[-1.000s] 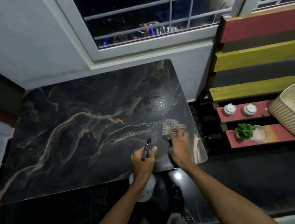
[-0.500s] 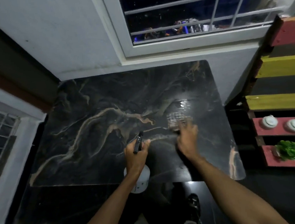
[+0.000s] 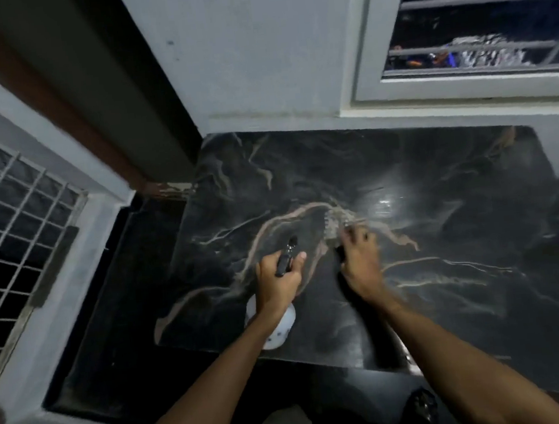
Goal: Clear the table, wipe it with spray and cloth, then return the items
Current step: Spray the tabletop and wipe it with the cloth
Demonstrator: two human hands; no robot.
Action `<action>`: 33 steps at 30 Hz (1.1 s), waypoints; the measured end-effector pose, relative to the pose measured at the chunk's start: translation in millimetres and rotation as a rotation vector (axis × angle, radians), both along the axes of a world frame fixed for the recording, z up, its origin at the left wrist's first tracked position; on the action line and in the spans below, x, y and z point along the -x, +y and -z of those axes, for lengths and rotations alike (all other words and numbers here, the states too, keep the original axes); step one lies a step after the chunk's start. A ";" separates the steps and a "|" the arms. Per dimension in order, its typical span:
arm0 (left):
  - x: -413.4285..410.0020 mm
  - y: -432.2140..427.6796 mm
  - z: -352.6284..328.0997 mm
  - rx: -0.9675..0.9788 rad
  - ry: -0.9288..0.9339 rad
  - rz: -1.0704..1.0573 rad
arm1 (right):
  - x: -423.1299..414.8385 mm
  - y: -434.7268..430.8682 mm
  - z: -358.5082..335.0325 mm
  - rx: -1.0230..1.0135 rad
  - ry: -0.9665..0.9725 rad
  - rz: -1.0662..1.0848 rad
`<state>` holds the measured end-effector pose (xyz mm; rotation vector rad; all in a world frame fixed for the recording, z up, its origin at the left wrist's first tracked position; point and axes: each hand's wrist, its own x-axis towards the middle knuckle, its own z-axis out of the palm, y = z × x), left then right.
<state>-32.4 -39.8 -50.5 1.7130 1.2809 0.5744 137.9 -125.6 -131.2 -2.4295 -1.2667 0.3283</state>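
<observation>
Cloth (image 3: 334, 222) slid left, glossy marble table (image 3: 448, 298), white btl (image 3: 275, 332)

Dark marble table (image 3: 459, 230) — cloth (image 3: 334, 222) on top, white spray bottle (image 3: 278, 330)

cloth (image 3: 334, 221) on table (image 3: 459, 240) | spray bottle (image 3: 278, 327) left of cloth

We have a single view, from a wide-angle camera worn on the person's head. It faces forward and steeply down over the dark marbled worktop (image 3: 445, 265). It sits close enough that both forearms run in from the bottom edge. The left hand (image 3: 275, 279) and right hand (image 3: 360, 262) lie just below the middle. The wall and a window frame (image 3: 463, 89) fill the top, and a barred grille (image 3: 8, 218) fills the left side. The worktop's right side runs out of the picture.
</observation>
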 end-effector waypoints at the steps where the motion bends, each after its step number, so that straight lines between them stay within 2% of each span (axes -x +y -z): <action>1: 8.4 12.2 1.2 0.014 0.016 0.001 | 10.7 6.3 4.3 0.007 -0.039 -0.195; 2: 14.3 21.1 2.2 0.028 0.031 0.006 | 7.0 9.5 3.4 0.002 -0.068 -0.279; 3: 19.9 31.9 3.3 0.047 0.043 0.014 | -3.3 15.5 0.3 0.000 -0.071 -0.215; 6: 37.5 57.9 6.4 0.076 0.033 0.019 | -22.9 40.8 -11.2 0.038 0.025 0.402; 7: 42.1 62.0 5.9 0.062 0.030 0.006 | -10.7 51.6 -14.0 0.052 0.024 0.404; 8: 49.1 67.1 5.0 0.050 0.021 -0.010 | 13.9 65.5 -13.1 0.043 -0.001 0.260; 10: 59.6 76.4 3.0 0.036 0.002 -0.049 | 75.4 85.9 -4.1 0.067 -0.021 -0.186; 12: 70.6 91.1 0.9 0.051 0.013 -0.076 | 104.4 99.9 1.5 0.047 -0.037 -0.438; 13: 77.5 100.3 -0.2 0.068 0.011 -0.096 | 103.5 111.4 -1.8 0.027 -0.025 -0.410; 16: 102.7 123.0 -1.9 0.075 -0.023 -0.153 | 95.9 142.8 -11.7 0.035 0.065 0.042; 17: 113.2 129.4 -2.2 0.059 -0.024 -0.174 | 108.3 148.5 -15.2 0.041 0.069 0.051; 18: 122.8 136.2 -3.6 0.036 -0.024 -0.193 | 127.5 152.2 -17.3 0.040 0.061 -0.053; 21: 143.1 148.7 -11.2 -0.003 -0.017 -0.254 | 175.6 141.7 -16.8 0.039 0.031 -0.658; 22: 150.0 153.8 -12.4 -0.005 -0.019 -0.267 | 171.5 146.0 -15.4 0.025 0.022 -0.785; 23: 156.4 158.1 -12.5 -0.007 -0.023 -0.280 | 161.5 156.8 -12.6 0.003 0.002 -0.798; 24: 160.7 160.9 -13.7 -0.006 -0.024 -0.291 | 150.8 169.8 -9.3 -0.013 -0.020 -0.695; 27: 171.9 171.0 -10.7 -0.014 -0.033 -0.307 | 140.3 215.8 -6.2 0.056 0.013 -0.056; 28: 172.2 173.9 -10.0 -0.011 -0.033 -0.301 | 147.6 228.6 -7.8 0.082 0.008 0.000; 29: 170.9 177.8 -9.0 -0.010 -0.036 -0.292 | 156.0 238.4 -7.5 0.086 -0.008 -0.076; 32: 159.5 190.7 -6.6 0.007 -0.025 -0.265 | 150.3 243.8 -5.6 0.060 -0.153 -0.646; 33: 154.3 195.5 -5.3 0.024 -0.024 -0.256 | 131.1 249.0 -5.7 0.036 -0.169 -0.664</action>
